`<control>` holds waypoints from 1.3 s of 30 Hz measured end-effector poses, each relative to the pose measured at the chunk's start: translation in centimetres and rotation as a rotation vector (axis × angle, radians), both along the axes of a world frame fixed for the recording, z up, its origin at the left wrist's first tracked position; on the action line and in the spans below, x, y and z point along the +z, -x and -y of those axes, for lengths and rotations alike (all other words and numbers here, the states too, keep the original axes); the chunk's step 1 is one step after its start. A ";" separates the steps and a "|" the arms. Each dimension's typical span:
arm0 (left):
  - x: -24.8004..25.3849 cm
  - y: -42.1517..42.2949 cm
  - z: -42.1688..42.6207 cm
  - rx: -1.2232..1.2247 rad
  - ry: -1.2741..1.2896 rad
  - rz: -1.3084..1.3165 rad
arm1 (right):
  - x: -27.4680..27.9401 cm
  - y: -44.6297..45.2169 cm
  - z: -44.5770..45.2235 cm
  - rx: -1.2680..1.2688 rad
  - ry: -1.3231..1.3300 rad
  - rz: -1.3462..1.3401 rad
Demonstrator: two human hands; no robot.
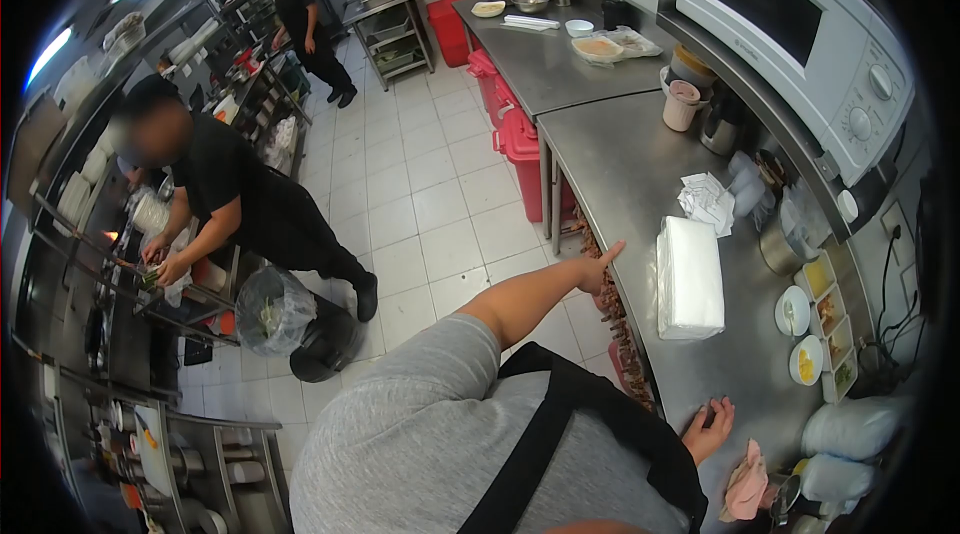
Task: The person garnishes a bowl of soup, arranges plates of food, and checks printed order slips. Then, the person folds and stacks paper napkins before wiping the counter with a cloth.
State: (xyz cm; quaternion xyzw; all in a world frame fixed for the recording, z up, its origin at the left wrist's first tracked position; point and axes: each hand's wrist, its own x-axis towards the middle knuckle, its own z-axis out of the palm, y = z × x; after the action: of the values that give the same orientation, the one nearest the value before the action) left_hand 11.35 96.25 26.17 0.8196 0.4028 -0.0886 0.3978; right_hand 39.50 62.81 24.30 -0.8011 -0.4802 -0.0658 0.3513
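My left hand (597, 276) is stretched out to the front edge of the steel counter (620, 174). One finger points outward along the edge; the others are partly hidden. Just below it, under the counter top, runs a row of brown pieces (610, 312) that look like skewers. Resting on the counter nearer my body is my right hand (709, 428), its fingers apart and slightly bent, holding nothing. A wrapped stack of white napkins (690, 279) lies between and beyond the hands. By my right hand is a crumpled pink cloth (745, 482).
White bowls (792, 311) and a tray of sauces (830, 324) stand at the back. A microwave (800, 44) sits on the shelf above. Red bins (518, 139) are under the counter. Behind me, a co-worker (240, 174) handles food near a lined bin (275, 314).
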 end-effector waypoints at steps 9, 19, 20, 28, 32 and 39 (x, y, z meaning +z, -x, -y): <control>-1.7 -0.2 0.0 0.074 -0.101 0.042 | -0.7 -0.7 -0.1 -0.025 -0.035 0.007; -13.8 7.9 11.6 -0.042 -0.280 0.323 | 0.6 0.5 -0.2 -0.094 -0.136 -0.045; -17.4 10.1 13.4 -0.131 -0.173 0.224 | 0.8 0.4 -0.2 -0.102 -0.115 -0.038; -26.8 15.5 5.5 -0.643 0.172 -0.158 | 0.7 10.1 2.8 -0.089 0.242 0.333; -29.6 12.2 0.3 -1.006 0.006 0.051 | 2.1 13.0 2.9 0.199 0.255 0.385; -27.4 9.2 3.3 -0.809 0.089 -0.139 | 11.9 12.9 -0.1 0.147 -0.198 -0.028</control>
State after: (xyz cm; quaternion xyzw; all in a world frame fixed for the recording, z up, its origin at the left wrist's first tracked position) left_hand 2.14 92.96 -1.18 0.8857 0.0699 -0.3105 0.3379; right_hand 26.61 62.88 36.22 -0.7260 -0.5236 -0.0758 0.4393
